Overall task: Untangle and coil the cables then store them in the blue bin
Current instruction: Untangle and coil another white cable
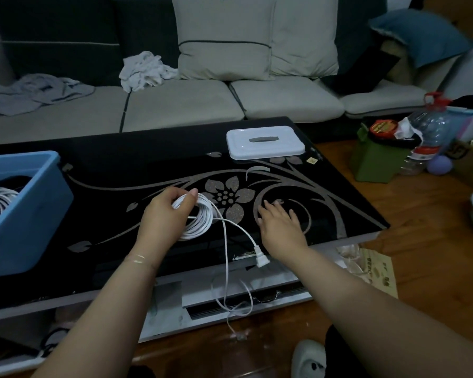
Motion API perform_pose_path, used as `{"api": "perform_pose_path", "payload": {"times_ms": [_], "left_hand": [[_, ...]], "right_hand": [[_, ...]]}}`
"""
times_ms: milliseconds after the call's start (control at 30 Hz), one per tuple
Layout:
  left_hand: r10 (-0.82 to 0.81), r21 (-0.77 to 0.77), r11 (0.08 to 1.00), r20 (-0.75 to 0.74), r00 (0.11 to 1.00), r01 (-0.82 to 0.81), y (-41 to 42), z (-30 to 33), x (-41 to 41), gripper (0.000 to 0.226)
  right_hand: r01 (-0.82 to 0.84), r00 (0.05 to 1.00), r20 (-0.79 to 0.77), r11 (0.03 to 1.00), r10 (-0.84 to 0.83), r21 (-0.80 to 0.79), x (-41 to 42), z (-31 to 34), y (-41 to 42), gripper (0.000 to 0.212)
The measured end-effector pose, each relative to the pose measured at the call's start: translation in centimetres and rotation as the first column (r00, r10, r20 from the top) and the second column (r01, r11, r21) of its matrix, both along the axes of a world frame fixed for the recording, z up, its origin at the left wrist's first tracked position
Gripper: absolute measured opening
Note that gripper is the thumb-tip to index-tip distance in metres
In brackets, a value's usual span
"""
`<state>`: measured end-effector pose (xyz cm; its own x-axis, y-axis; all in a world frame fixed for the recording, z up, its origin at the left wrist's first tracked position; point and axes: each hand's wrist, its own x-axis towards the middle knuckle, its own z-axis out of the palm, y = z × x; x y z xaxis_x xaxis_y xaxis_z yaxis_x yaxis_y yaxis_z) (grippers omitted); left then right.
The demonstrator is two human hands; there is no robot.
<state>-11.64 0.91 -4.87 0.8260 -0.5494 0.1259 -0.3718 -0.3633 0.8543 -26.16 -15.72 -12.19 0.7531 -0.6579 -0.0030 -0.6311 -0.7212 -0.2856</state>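
The left hand [166, 211] grips a coil of white cable [200, 218], thumb over the top of the loops and fingers curled round their left side, holding the coil just above the black glass table [137, 165]. The right hand [280, 223] lies flat and relaxed on the table to the right of the coil, fingers spread, holding nothing.

From the coil two loose strands run toward the near edge of the table. One ends in a white plug [260, 257] lying at that edge, just beside the right wrist; the other drops over the edge and hangs in a slack loop in front of the table's lower shelf — its far end trails down to the wooden floor [421, 241].

At the left end of the table stands the blue bin [36, 214], with coiled white and dark cables already inside. Its white lid [265, 143] lies apart at the far right of the table, handle up.

Behind the table is a sofa [175, 105] with crumpled cloths and a pale cushion [224, 42]. On the floor to the right are a green container [377, 162] and a large clear water bottle [429, 132].
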Motion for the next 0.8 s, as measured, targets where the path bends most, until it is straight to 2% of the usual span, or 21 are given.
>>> {"api": "perform_pose_path", "payload": {"times_ms": [100, 134, 200, 301, 434, 501, 568, 668, 801], "left_hand": [[-0.01, -0.012, 1.0, -0.002, 1.0, 0.01, -0.1, 0.0, -0.4, 0.025], [-0.014, -0.017, 1.0, -0.005, 1.0, 0.014, -0.1, 0.1, -0.4, 0.025], [-0.022, -0.027, 0.999, -0.009, 1.0, 0.022, -0.2, 0.1, -0.6, 0.026], [-0.03, -0.045, 0.999, -0.008, 1.0, 0.029, -0.4, -0.1, -0.6, 0.025], [-0.032, -0.059, 0.998, -0.039, 0.999, 0.03, -0.7, -0.5, -0.5, 0.026], [-0.037, -0.063, 0.997, -0.046, 0.998, 0.034, -0.9, -0.6, -0.6, 0.026], [-0.042, -0.061, 0.997, -0.038, 0.998, 0.04, -1.0, -0.6, -0.7, 0.025], [-0.051, -0.054, 0.997, -0.03, 0.998, 0.05, -1.1, -0.6, -1.0, 0.024], [-0.071, -0.024, 0.997, -0.025, 0.997, 0.07, -1.1, -0.7, -1.3, 0.026]], "right_hand": [[-0.03, 0.991, 0.132, 0.999, 0.034, -0.03, -0.4, 0.0, -0.8, 0.05], [-0.006, 0.977, 0.212, 1.0, 0.002, 0.019, -0.6, 0.3, -0.9, 0.05], [0.046, 0.903, 0.404, 0.967, -0.147, 0.25, -0.7, 1.3, -0.7, 0.045], [-0.044, 0.737, 0.579, 0.829, -0.35, 0.558, -0.1, 3.7, -0.2, 0.039], [-0.299, 0.596, 0.647, 0.616, -0.475, 0.729, 0.2, 7.1, 1.0, 0.023], [-0.388, 0.588, 0.637, 0.518, -0.499, 0.763, 0.1, 8.4, 1.7, 0.014], [-0.417, 0.607, 0.619, 0.463, -0.499, 0.782, 0.1, 9.3, 2.4, 0.006], [-0.408, 0.612, 0.628, 0.489, -0.481, 0.771, 0.3, 9.8, 2.9, 0.004], [-0.396, 0.66, 0.601, 0.471, -0.452, 0.789, 0.5, 10.2, 3.5, 0.021]]}}
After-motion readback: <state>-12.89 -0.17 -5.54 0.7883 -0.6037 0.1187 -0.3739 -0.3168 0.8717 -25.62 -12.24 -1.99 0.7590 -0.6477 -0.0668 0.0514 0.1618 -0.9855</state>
